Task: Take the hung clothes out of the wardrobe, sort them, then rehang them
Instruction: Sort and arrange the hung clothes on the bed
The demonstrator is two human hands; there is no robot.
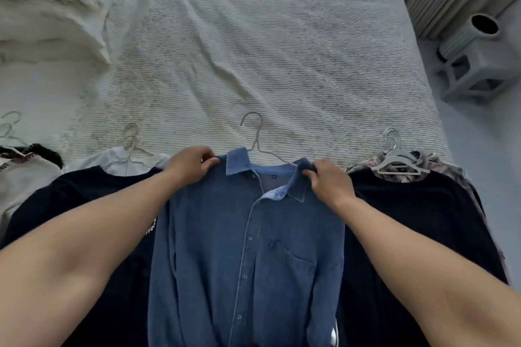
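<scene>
Now both hands, left hand (191, 163) and right hand (327, 179), pinch the denim shirt (248, 248) collar near the bed (282, 51) edge.

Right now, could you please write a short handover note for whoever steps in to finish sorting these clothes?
Left hand and right hand each pinch the blue shirt at its collar; it lies on the bed, on a wire hanger.
Dark tops lie on both sides: one on the left, one on the right, with further hangered clothes under them.
Done: clothes are out and laid in piles.
Left: finish sorting, then rehang everything.
</scene>
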